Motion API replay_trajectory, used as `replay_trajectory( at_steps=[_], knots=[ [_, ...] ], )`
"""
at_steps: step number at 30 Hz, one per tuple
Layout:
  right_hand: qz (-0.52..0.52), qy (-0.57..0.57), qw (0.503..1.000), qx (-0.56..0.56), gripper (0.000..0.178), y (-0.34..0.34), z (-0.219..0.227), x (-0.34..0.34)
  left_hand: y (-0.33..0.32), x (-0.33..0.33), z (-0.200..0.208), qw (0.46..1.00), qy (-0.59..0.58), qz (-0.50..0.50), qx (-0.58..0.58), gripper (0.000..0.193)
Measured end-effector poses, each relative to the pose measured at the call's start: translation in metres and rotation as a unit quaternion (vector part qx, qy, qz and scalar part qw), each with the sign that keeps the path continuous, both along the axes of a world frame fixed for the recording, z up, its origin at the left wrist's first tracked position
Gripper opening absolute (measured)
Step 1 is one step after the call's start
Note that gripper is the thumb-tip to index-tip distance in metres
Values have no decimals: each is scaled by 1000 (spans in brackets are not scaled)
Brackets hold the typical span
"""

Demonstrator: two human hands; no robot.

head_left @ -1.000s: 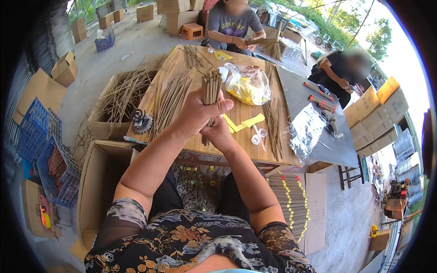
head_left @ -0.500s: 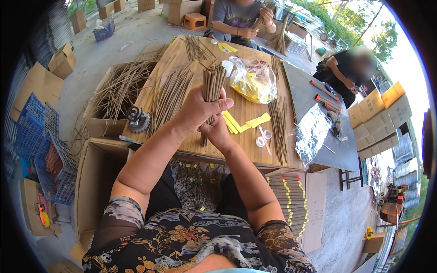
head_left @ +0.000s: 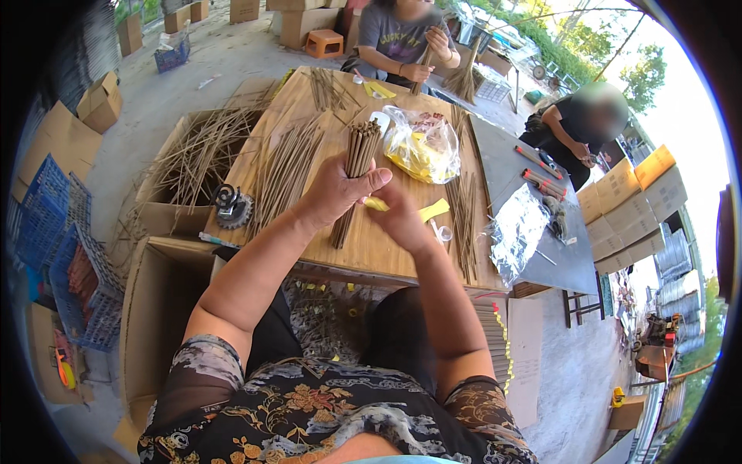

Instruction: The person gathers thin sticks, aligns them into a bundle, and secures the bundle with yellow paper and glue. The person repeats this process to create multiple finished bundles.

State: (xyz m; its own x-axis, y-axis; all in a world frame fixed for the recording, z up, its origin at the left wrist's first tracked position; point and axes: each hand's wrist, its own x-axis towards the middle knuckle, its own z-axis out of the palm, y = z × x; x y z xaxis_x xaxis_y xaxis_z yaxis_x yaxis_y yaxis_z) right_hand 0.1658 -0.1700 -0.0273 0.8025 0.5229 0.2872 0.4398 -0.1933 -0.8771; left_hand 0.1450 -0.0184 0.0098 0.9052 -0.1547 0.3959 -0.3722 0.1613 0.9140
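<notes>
My left hand [head_left: 331, 192] is wrapped round a bundle of thin brown sticks [head_left: 360, 147], held upright and slightly tilted over the wooden table [head_left: 309, 251]. The bundle's lower ends reach down near the tabletop. My right hand [head_left: 399, 218] is apart from the bundle, just right of it, over the yellow paper strips [head_left: 434, 209]. It is smeared by motion and its fingers are partly hidden, so whether it grips a strip does not show. Loose brown sticks [head_left: 287, 158] lie left of the bundle, more at the table's right edge.
A plastic bag with yellow contents [head_left: 423, 147] lies beyond my right hand. A tape roll [head_left: 443, 233] is nearby. A cardboard box of sticks [head_left: 174, 213] and a toothed metal part [head_left: 233, 210] are at left. Two people work across the table. Foil [head_left: 516, 232] covers part of the grey side table.
My right hand has left the lower part of the bundle and moved right, over the yellow strips. My left hand still holds the bundle. The view has shifted slightly.
</notes>
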Motion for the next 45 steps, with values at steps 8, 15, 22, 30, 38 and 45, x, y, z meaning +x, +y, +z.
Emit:
replay_trajectory(
  at_steps=[8, 15, 22, 30, 38, 45],
  knots=[
    [-69, -421, 903, -58, 44, 11, 127, -31, -1, 1, 1, 998, 34, -31, -32, 28],
    [-75, -506, 848, -135, 35, 14, 134, -33, 0, 0, 0, 997, 28, -40, -58, 26],
    [-20, -419, 899, -121, 18, 13, 160, -31, -1, -2, 2, 999, 14, -9, 30, 28],
    [40, -489, 777, -394, 6, 26, 202, -31, -5, 1, 0, 998, -39, 18, 55, 27],
    [67, -494, 709, -500, 5, 36, 207, -31, -8, 3, -4, 1000, -1, -17, 5, 26],
    [93, -475, 801, -351, 20, 19, 223, -37, -6, 3, -4, 1000, -13, -4, 22, 25]
  ],
)
